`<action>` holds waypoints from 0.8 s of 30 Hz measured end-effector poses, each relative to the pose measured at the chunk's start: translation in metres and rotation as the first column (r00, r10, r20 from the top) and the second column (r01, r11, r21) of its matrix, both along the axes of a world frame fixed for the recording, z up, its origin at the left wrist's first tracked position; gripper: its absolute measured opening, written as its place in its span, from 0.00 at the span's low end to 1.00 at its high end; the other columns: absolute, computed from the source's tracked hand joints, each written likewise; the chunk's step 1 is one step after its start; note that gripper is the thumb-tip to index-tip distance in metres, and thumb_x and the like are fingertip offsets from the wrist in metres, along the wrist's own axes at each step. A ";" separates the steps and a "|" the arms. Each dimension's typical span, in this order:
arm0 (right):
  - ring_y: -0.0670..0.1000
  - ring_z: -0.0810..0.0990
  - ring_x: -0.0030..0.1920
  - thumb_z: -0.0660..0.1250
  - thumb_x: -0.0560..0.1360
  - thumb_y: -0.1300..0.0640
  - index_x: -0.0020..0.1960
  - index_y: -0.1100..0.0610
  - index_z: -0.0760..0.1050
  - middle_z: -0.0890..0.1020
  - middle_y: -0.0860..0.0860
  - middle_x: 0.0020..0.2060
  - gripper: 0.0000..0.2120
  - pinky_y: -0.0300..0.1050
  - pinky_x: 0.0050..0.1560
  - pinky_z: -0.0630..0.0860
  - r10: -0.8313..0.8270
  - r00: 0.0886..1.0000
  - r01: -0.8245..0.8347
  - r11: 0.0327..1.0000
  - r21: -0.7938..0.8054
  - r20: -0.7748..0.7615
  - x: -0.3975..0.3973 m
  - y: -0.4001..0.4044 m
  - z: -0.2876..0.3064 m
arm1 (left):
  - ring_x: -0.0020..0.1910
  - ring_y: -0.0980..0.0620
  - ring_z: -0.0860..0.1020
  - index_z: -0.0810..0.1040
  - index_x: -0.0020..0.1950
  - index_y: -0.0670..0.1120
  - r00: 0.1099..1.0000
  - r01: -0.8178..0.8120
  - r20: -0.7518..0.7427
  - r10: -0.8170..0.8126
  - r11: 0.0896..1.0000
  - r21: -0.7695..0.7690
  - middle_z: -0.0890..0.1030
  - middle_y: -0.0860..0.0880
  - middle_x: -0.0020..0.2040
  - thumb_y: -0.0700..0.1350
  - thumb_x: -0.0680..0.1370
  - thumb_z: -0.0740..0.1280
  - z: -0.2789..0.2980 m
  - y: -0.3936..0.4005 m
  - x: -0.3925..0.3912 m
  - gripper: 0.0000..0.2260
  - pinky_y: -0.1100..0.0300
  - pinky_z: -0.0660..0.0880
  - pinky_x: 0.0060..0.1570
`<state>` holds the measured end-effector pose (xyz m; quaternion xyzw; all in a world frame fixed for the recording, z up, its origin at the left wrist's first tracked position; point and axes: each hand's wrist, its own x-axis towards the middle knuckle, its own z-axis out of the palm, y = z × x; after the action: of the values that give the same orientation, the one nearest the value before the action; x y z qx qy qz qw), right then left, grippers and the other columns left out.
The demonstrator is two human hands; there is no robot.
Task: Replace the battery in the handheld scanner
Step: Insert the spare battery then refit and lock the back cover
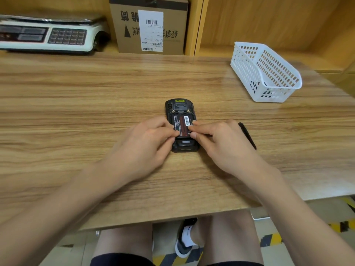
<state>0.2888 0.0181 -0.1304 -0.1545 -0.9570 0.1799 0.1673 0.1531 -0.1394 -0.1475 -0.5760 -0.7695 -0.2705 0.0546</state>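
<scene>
Both hands down on the scanner, lying face down near the middle of the worktop with its back open and the battery showing in the bay. Left hand curled in, thumb and fingertips pinching at the battery's left edge. Right hand with fingers bent only a little, tips pressing on the label from the right side, gripping nothing. Impossible to tell from this view whether the battery is seated flat or tipped up at one end, or whether it is going in or coming out.

Risks from here, as a judgement:
- Uneven pressure from the two sides, jamming the battery askew in the bay and straining the contacts or a retaining catch.
- Prying at one edge with fingertips alone, letting the battery spring free and skid across the smooth worktop.
- Pushing sideways rather than down, sliding the unclamped scanner toward the near edge and off onto the floor.
- Forcing it in the wrong way round, if the contact end is not matched first; contacts hidden under the fingers.
- Sweeping the right wrist back into the thin black piece lying just beside it, knocking that away. Identity of the piece unclear, possibly the cover.

White basket well apart, out of harm's way.
</scene>
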 end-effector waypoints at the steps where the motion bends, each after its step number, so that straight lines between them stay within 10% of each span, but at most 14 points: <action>1: 0.53 0.83 0.61 0.67 0.79 0.56 0.58 0.54 0.84 0.85 0.50 0.58 0.10 0.51 0.61 0.77 -0.003 1.000 0.003 1.000 -0.004 0.001 0.001 0.000 0.000 | 0.49 0.47 0.82 0.84 0.56 0.50 1.000 -0.005 0.017 0.005 1.000 -0.004 0.81 0.53 0.51 0.53 0.77 0.58 0.001 0.000 0.000 0.17 0.47 0.79 0.46; 17: 0.50 0.80 0.63 0.71 0.75 0.57 0.58 0.54 0.84 0.84 0.48 0.59 0.12 0.25 0.57 0.61 -0.362 0.928 0.357 0.931 -0.069 -0.082 0.087 0.049 0.012 | 0.57 0.48 0.77 0.81 0.57 0.52 0.993 0.059 -0.103 -0.062 0.998 -0.028 0.82 0.53 0.54 0.57 0.75 0.63 0.022 0.053 0.043 0.16 0.48 0.74 0.53; 24: 0.55 0.74 0.69 0.69 0.76 0.50 0.55 0.51 0.84 0.81 0.48 0.64 0.11 0.57 0.68 0.68 -0.415 0.909 0.417 0.903 -0.107 0.041 0.101 0.063 -0.008 | 0.61 0.52 0.75 0.80 0.59 0.56 0.975 0.072 -0.197 -0.101 0.986 -0.150 0.80 0.57 0.57 0.57 0.78 0.64 0.019 0.084 0.064 0.13 0.48 0.68 0.57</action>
<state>0.3898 0.0815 -0.1388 -0.3657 -0.8917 0.1927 0.1843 0.2168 -0.0553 -0.1284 -0.6361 -0.7513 -0.1564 0.0802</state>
